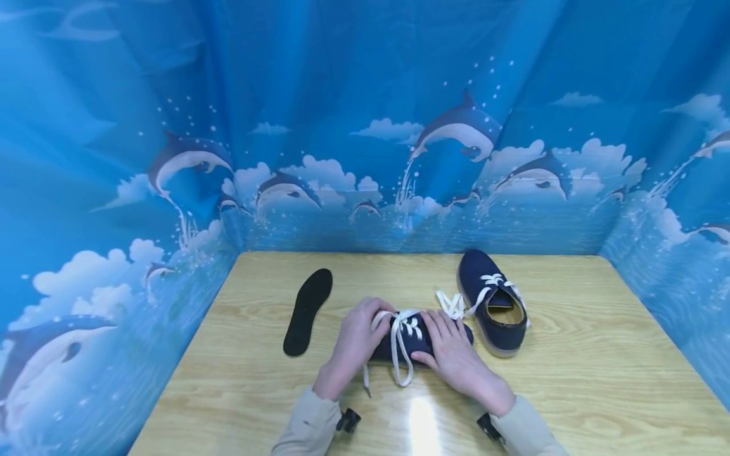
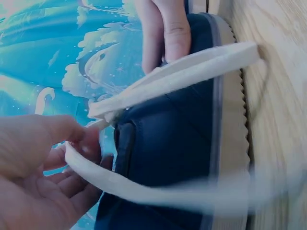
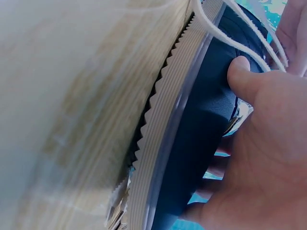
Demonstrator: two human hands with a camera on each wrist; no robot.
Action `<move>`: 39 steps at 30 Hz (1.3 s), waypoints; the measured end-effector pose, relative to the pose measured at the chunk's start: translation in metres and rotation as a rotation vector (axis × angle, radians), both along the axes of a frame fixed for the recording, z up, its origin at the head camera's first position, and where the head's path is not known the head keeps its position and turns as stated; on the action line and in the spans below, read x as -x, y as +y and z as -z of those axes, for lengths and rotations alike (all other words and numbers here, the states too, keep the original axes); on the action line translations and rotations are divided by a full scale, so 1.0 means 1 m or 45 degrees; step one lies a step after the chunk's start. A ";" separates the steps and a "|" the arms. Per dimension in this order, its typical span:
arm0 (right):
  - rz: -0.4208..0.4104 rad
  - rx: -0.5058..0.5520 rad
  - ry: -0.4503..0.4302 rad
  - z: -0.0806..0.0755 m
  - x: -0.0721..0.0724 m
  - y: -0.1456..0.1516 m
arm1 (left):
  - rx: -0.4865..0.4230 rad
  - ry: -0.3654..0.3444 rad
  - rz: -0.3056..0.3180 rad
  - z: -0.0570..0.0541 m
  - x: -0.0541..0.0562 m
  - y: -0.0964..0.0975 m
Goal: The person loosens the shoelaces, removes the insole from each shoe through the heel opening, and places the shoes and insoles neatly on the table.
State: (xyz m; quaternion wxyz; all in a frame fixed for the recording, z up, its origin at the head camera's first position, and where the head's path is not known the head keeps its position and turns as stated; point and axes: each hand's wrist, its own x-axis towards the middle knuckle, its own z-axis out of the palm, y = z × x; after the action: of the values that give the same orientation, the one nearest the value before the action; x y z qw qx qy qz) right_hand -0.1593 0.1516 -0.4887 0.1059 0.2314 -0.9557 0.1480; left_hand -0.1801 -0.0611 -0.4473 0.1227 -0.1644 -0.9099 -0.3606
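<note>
A navy lace-up shoe (image 1: 421, 345) with a pale ribbed sole lies crosswise on the table between the two hands. My left hand (image 1: 360, 329) is at its left part, pinching the white shoelace (image 2: 163, 88) close to the knot. One loop hangs over the near side, and a loose end trails onto the wood. In the left wrist view a length of lace curves past the left thumb, blurred toward the right. My right hand (image 1: 456, 351) grips the shoe's right part, thumb (image 3: 240, 72) on the near side and fingers over the top, their tips partly hidden.
A second navy shoe (image 1: 492, 301) stands behind on the right, its white laces (image 1: 453, 304) spilling left. On the left lies a black insole (image 1: 308, 310). A blue dolphin-print curtain (image 1: 365, 126) borders the wooden table (image 1: 599, 354) at the back and sides.
</note>
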 end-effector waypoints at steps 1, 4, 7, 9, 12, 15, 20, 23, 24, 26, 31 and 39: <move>0.000 -0.002 0.004 0.000 0.000 0.000 | 0.008 0.006 -0.002 -0.001 0.000 0.000; 0.000 -0.006 0.017 0.001 0.000 0.000 | 0.053 0.023 -0.010 -0.002 0.000 -0.001; -0.002 -0.008 0.017 0.001 0.000 0.000 | 0.108 0.053 -0.016 0.001 0.000 -0.002; 0.000 -0.010 0.016 0.001 0.000 0.000 | 0.116 0.080 -0.013 0.003 0.001 -0.001; 0.001 -0.008 0.020 0.001 0.000 0.000 | 0.090 0.119 -0.013 0.007 0.002 0.000; 0.003 -0.007 0.028 0.002 -0.001 0.000 | 0.059 0.132 -0.028 0.008 0.002 0.000; 0.005 -0.007 0.047 0.003 -0.001 0.000 | 0.043 0.138 -0.055 0.007 0.002 0.001; 0.007 -0.004 0.042 0.004 0.000 0.000 | 0.050 0.139 -0.064 0.006 0.001 0.001; 0.008 -0.002 0.035 0.003 0.000 0.000 | 0.046 0.138 -0.066 0.006 0.001 0.001; 0.011 0.001 0.015 0.003 0.000 -0.001 | 0.020 0.158 -0.072 0.004 0.001 0.000; 0.017 0.010 -0.021 0.002 0.000 -0.002 | -0.188 0.340 -0.115 -0.009 0.001 -0.009; 0.025 -0.005 -0.039 0.002 0.000 -0.001 | -0.306 0.263 -0.089 -0.020 0.002 -0.019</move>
State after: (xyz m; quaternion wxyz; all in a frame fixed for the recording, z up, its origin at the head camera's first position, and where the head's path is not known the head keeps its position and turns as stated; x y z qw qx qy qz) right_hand -0.1597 0.1504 -0.4910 0.0921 0.2197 -0.9598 0.1484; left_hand -0.1817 -0.0804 -0.4270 0.2467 -0.1528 -0.8480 -0.4435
